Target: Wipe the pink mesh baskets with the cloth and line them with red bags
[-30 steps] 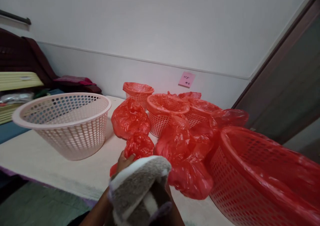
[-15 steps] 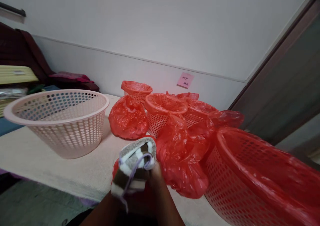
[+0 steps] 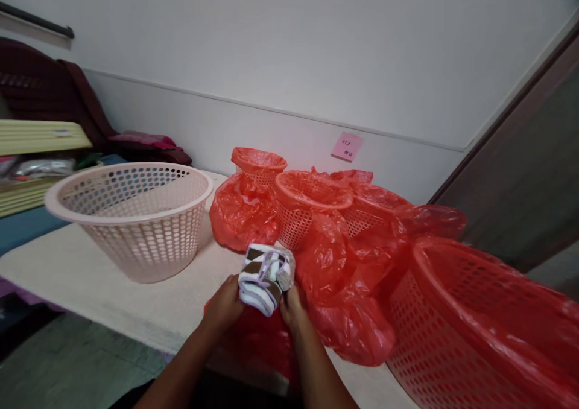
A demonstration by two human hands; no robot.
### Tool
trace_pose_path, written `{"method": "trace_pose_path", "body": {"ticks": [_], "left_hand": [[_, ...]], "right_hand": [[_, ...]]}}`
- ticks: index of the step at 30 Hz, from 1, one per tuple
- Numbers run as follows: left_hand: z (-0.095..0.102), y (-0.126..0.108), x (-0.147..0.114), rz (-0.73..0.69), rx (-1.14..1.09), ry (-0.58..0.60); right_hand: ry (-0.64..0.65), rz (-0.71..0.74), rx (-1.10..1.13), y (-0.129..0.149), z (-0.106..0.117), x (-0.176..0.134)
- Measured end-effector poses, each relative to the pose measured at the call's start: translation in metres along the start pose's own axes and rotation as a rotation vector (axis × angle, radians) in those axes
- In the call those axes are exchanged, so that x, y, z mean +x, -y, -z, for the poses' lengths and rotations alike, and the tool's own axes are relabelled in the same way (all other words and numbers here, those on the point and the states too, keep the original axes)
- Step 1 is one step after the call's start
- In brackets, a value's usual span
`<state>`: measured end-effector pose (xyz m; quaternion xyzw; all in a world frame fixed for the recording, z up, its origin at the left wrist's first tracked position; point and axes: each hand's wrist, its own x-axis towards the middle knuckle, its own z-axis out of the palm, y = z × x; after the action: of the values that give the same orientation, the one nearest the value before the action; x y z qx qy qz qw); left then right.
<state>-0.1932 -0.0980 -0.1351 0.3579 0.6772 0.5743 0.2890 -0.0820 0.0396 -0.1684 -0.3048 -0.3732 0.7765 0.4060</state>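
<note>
Between my two hands is a small folded towel (image 3: 263, 279) in white, brown and grey, with thin lavender edging. My left hand (image 3: 227, 300) grips its left side, the fingers partly hidden. On its right side my right hand (image 3: 293, 307) is closed on it, the fingertips tucked behind the cloth. Below the towel lies a red plastic bag (image 3: 256, 342) near the table's front edge. Just beyond the hands sits a bunched, filled red bag (image 3: 244, 213).
A pale pink basket (image 3: 145, 246) stands on the cloth-covered table (image 3: 104, 300) to the left. Red-bag-lined baskets (image 3: 292, 219) stand behind. A large lined basket (image 3: 434, 330) and a crumpled red bag (image 3: 348, 312) occupy the right. A pink note (image 3: 347, 146) is on the wall.
The towel has turned, and a more compact folded side now shows. My left hand has come into clear view at its left, with my right hand opposite. The camera view has shifted slightly left.
</note>
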Motion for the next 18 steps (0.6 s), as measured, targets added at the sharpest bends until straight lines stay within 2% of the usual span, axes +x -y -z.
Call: {"method": "trace_pose_path", "body": {"ticks": [5, 8, 12, 14, 18], "left_hand": [[0.024, 0.013, -0.014, 0.08, 0.179, 0.114], [0.034, 0.017, -0.014, 0.131, 0.146, 0.064], [0.05, 0.01, -0.01, 0.19, -0.073, -0.086], [0.055, 0.0, -0.01, 0.217, -0.219, -0.117], [0.053, -0.026, -0.02, 0.217, -0.509, -0.027]], "right_hand": [[-0.045, -0.027, 0.043, -0.002, -0.006, -0.001], [-0.046, -0.017, 0.07, 0.005, -0.009, -0.005], [-0.023, 0.053, 0.12, 0.019, -0.016, -0.014], [-0.003, 0.077, 0.136, 0.024, -0.023, -0.02], [0.077, 0.099, 0.092, 0.022, -0.042, -0.036]]}}
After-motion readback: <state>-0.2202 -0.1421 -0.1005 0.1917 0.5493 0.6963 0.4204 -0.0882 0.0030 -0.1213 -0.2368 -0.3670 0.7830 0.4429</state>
